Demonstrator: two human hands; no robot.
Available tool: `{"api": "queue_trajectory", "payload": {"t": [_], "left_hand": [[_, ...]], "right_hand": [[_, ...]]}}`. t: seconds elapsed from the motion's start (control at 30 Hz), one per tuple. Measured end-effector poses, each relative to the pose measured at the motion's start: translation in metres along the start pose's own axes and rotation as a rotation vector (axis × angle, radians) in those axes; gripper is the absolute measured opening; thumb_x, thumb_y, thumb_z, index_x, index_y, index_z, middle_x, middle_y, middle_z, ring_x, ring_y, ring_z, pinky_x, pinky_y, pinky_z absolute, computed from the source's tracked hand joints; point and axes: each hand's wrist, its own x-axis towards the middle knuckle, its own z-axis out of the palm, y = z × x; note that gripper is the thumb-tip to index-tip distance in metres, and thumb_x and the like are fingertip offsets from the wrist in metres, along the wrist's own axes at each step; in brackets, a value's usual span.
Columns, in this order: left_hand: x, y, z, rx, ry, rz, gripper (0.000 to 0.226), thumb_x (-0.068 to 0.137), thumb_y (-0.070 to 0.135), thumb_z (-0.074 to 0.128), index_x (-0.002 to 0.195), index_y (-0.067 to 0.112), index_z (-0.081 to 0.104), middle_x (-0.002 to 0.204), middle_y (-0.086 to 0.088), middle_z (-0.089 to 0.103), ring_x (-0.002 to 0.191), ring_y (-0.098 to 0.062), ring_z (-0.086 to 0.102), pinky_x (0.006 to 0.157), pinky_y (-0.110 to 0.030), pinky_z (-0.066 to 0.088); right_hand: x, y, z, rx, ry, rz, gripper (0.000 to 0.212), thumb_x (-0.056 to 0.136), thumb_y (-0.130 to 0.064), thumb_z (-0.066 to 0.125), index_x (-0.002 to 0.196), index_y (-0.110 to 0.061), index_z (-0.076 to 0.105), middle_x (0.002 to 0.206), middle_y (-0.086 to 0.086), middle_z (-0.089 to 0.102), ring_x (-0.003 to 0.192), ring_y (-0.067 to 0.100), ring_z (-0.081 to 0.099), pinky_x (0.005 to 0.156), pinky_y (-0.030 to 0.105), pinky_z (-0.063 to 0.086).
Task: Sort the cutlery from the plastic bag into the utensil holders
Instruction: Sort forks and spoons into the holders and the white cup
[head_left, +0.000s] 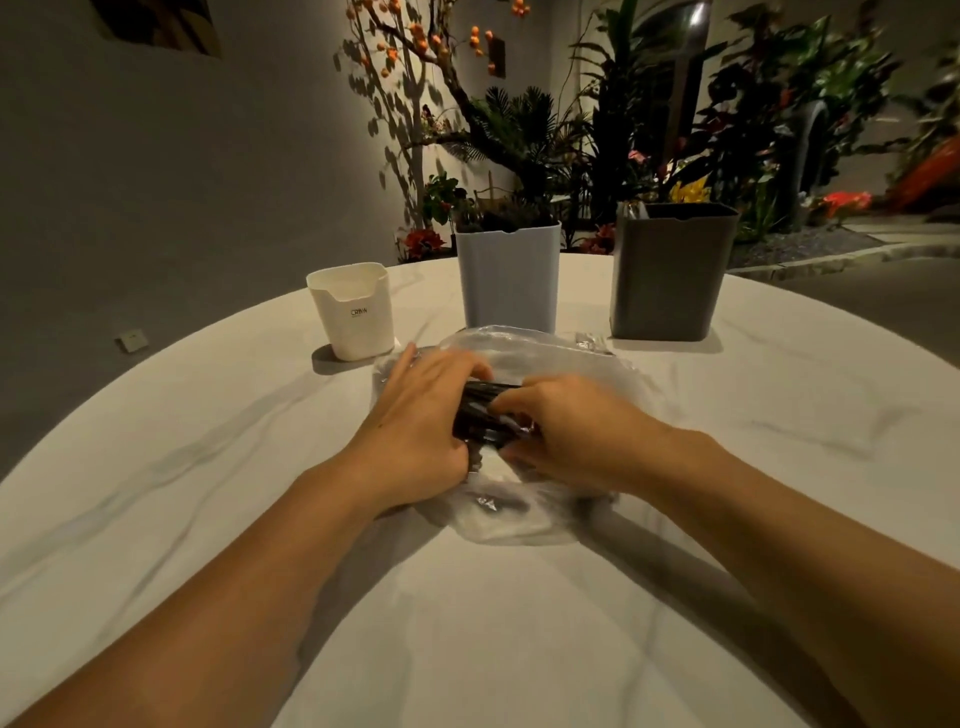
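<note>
Both forearms reach forward from the lower corners and converge at mid-table. Left hand (415, 415): palm down, fingers curled over the near end of a bundle of black cutlery (485, 415), grasping it. Right hand (566, 431): palm down, fingers bent inward against the same bundle from the opposite side, gripping it (fingertips partly hidden, motion-blurred). Cutlery: dark, glossy, slender pieces lying together between the two hands, on top of the plastic bag (530, 353); individual types cannot be told. Bag: clear, crumpled, thin film, spread flat on the table beneath and around both hands. Beyond the bag, three upright utensil holders in a row: white holder (353, 312), short, rounded-rectangular, small printed mark; pale blue holder (509, 275), taller, matte; dark grey holder (670, 275), tallest, matte. Table (208, 467): round, white, faint grey marbling. Background: foliage and orange fruits (421, 36).
</note>
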Motion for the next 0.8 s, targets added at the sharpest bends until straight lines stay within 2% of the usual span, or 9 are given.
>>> {"api": "queue_trajectory", "payload": {"t": [0.07, 0.17, 0.33, 0.47, 0.6, 0.67, 0.8], "left_hand": [[-0.002, 0.0, 0.001, 0.014, -0.028, -0.021, 0.059, 0.072, 0.011, 0.072, 0.121, 0.033, 0.047, 0.123, 0.011, 0.052, 0.129, -0.008, 0.037, 0.126, -0.038, -0.004], [-0.005, -0.002, 0.005, 0.019, -0.023, -0.03, 0.052, 0.072, 0.019, 0.067, 0.116, 0.035, 0.046, 0.12, 0.012, 0.053, 0.131, -0.013, 0.039, 0.126, -0.044, 0.0], [-0.012, -0.001, 0.007, 0.028, -0.011, -0.043, 0.047, 0.075, 0.038, 0.06, 0.121, 0.037, 0.049, 0.125, 0.013, 0.056, 0.133, -0.012, 0.04, 0.126, -0.048, 0.006], [-0.016, 0.007, 0.002, 0.037, 0.05, -0.025, 0.044, 0.078, 0.034, 0.065, 0.12, 0.034, 0.052, 0.118, 0.014, 0.057, 0.122, -0.008, 0.044, 0.125, -0.046, 0.009], [-0.018, 0.008, 0.001, 0.076, 0.041, -0.058, 0.043, 0.084, 0.033, 0.066, 0.124, 0.035, 0.052, 0.121, 0.013, 0.06, 0.127, -0.008, 0.043, 0.126, -0.042, 0.003], [-0.019, 0.008, 0.001, 0.085, 0.03, -0.088, 0.042, 0.087, 0.033, 0.065, 0.127, 0.035, 0.051, 0.123, 0.013, 0.06, 0.129, -0.009, 0.039, 0.126, -0.042, 0.005], [-0.019, 0.007, 0.001, 0.084, 0.023, -0.122, 0.042, 0.089, 0.033, 0.064, 0.128, 0.035, 0.05, 0.127, 0.012, 0.058, 0.133, -0.012, 0.033, 0.125, -0.042, 0.011]], "right_hand": [[-0.001, 0.003, 0.002, -0.014, 0.052, -0.016, 0.03, 0.089, -0.036, 0.069, 0.119, -0.031, 0.07, 0.103, -0.002, 0.071, 0.087, 0.02, 0.065, 0.077, 0.041, 0.058], [-0.007, 0.005, 0.0, -0.01, 0.108, -0.031, 0.027, 0.089, -0.036, 0.071, 0.116, -0.031, 0.073, 0.1, -0.004, 0.071, 0.085, 0.018, 0.064, 0.075, 0.039, 0.058], [-0.013, 0.002, -0.001, 0.03, 0.113, -0.023, 0.025, 0.091, -0.035, 0.07, 0.115, -0.03, 0.074, 0.103, -0.006, 0.069, 0.086, 0.016, 0.062, 0.077, 0.035, 0.057], [-0.014, 0.0, 0.003, 0.016, 0.134, 0.007, 0.019, 0.091, -0.03, 0.069, 0.108, -0.025, 0.075, 0.099, -0.002, 0.068, 0.083, 0.02, 0.063, 0.074, 0.041, 0.057], [-0.017, -0.002, 0.002, 0.023, 0.103, 0.068, 0.02, 0.093, -0.037, 0.066, 0.109, -0.028, 0.074, 0.098, -0.002, 0.069, 0.083, 0.017, 0.061, 0.077, 0.036, 0.056], [-0.018, -0.003, 0.001, 0.01, 0.091, 0.096, 0.021, 0.094, -0.042, 0.064, 0.107, -0.029, 0.074, 0.093, -0.004, 0.068, 0.079, 0.013, 0.059, 0.074, 0.033, 0.056], [-0.018, -0.003, 0.002, -0.039, 0.093, 0.127, 0.019, 0.096, -0.037, 0.062, 0.106, -0.028, 0.074, 0.091, -0.003, 0.068, 0.079, 0.016, 0.061, 0.074, 0.037, 0.058]]}}
